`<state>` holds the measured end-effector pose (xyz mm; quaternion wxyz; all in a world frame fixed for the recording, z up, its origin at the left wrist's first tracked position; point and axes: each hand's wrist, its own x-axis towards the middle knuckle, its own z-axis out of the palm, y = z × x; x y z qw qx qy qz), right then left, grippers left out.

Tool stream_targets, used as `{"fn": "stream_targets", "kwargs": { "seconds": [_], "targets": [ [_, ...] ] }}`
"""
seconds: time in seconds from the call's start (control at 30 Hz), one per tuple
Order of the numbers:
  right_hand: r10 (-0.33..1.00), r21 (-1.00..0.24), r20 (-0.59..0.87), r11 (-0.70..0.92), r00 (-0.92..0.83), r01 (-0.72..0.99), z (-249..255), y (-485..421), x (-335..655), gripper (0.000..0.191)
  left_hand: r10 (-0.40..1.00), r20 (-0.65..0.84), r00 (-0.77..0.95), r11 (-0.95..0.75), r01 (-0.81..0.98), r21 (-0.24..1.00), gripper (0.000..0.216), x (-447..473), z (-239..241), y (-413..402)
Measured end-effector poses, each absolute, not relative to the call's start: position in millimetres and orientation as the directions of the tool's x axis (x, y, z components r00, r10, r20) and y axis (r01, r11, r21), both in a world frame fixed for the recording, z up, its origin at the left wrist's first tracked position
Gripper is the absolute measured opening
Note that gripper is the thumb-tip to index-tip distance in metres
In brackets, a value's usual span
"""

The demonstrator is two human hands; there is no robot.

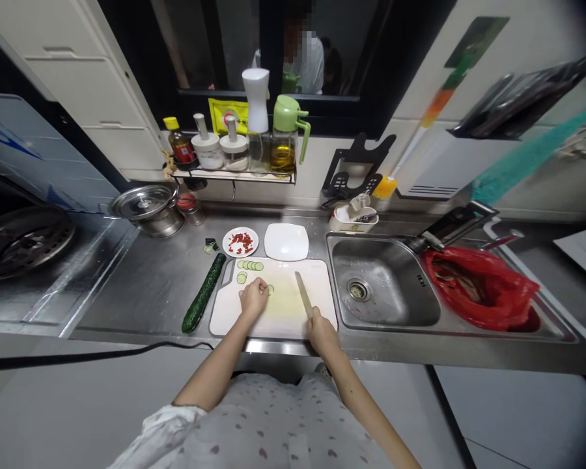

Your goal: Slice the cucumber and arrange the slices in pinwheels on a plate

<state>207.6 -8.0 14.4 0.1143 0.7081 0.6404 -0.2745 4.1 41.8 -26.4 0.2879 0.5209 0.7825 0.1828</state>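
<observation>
My left hand [252, 297] rests on the white cutting board [317, 273] with its fingers curled round a cucumber slice [270, 288]. Several more slices [250, 265] lie in a row at the board's far left. My right hand [322, 334] grips the handle of a knife [303, 293], whose blade points away from me over the board's middle. A whole cucumber [204, 293] lies on the steel counter just left of the board.
Behind the board stand a small plate of chopped red chilli [240, 241] and an empty white plate [286, 241]. A sink [383, 286] lies to the right, with a red bag [478, 283] in the far basin. A pot [149, 208] and a condiment shelf [234, 174] stand at the back.
</observation>
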Motion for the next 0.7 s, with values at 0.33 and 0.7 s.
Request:
{"fn": "stream_targets", "kwargs": {
  "seconds": [0.33, 0.7],
  "targets": [
    [0.828, -0.190, -0.559, -0.169, 0.035, 0.967, 18, -7, 207, 0.024, 0.946, -0.222, -0.237, 0.324, 0.652, 0.685, 0.011, -24, -21, 29],
    [0.840, -0.207, -0.542, -0.160, 0.023, 0.965, 16, -7, 207, 0.024, 0.882, -0.174, -0.438, 0.447, 0.659, 0.605, 0.012, -78, -28, 44]
  ]
}}
